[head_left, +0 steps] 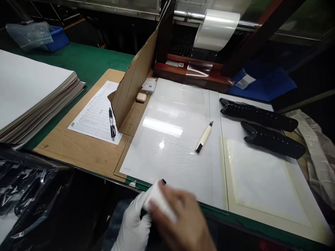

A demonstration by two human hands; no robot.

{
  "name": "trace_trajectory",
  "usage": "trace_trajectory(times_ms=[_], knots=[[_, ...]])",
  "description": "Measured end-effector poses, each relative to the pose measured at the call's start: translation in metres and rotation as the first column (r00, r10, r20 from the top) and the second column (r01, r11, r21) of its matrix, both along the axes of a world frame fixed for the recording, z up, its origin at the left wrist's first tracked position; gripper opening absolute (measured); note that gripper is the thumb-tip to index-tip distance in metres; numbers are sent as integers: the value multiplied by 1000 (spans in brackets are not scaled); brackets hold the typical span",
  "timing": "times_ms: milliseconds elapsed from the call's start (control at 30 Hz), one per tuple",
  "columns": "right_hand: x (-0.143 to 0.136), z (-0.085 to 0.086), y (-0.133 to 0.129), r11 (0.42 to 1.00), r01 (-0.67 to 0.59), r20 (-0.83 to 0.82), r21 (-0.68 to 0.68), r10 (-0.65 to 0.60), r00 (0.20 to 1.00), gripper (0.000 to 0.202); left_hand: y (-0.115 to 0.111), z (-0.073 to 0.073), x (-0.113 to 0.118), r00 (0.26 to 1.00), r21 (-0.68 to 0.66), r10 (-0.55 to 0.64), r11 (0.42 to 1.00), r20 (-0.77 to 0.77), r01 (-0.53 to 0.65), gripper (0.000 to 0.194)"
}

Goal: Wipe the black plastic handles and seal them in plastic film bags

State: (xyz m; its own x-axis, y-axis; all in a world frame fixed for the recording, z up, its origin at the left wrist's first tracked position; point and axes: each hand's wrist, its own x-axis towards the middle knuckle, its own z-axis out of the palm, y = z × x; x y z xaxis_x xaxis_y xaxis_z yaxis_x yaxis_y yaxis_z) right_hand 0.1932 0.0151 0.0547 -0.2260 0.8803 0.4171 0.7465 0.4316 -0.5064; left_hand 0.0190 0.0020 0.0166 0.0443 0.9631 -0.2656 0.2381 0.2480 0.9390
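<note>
My left hand [132,223], in a white glove, is closed at the bottom of the view, just off the table's front edge. It grips a black part [163,181], of which only small bits show. My right hand [183,216] is bare and blurred. It presses a white cloth [163,204] against the part, its fingers closed on the cloth; the exact kind of cloth is unclear. Beyond the hands, a cream-handled utility knife [204,137] lies on the glass sheet [167,164]. Two long black parts with rows of small holes, one far [259,113] and one near [273,140], lie to the right.
A red stand [193,75] with a clear film roll [216,29] rises at the back. Upright cardboard [136,80] stands left of the glass. Further left are a printed form [91,113], a pen [111,123], an earbud case [141,97] and a paper stack [34,87].
</note>
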Motion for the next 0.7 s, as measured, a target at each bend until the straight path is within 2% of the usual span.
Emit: trace_trajectory(times_ms=[100,200,300,433,533,633,700], knots=[[5,-1,4,996,-75,80,43,72,994,40,1,-2,2,999,28,-24,999,28,23,34],[9,-1,8,986,-138,79,94,131,988,32,1,-4,2,998,31,-17,999,54,15,34],[12,1,14,994,-95,103,47,89,991,33,1,-5,2,1000,36,-14,999,28,13,34],[13,5,16,980,-178,80,89,171,982,23,0,-4,2,999,67,-14,998,41,11,34],[15,5,16,996,-94,79,8,93,993,33,1,-3,2,999,93,-39,995,-20,41,34],[16,4,15,989,-146,38,11,145,989,30,2,-4,2,998,109,-53,993,-22,55,35],[15,5,16,992,-124,25,0,124,992,30,3,-5,2,998,135,-64,989,-26,67,36]])
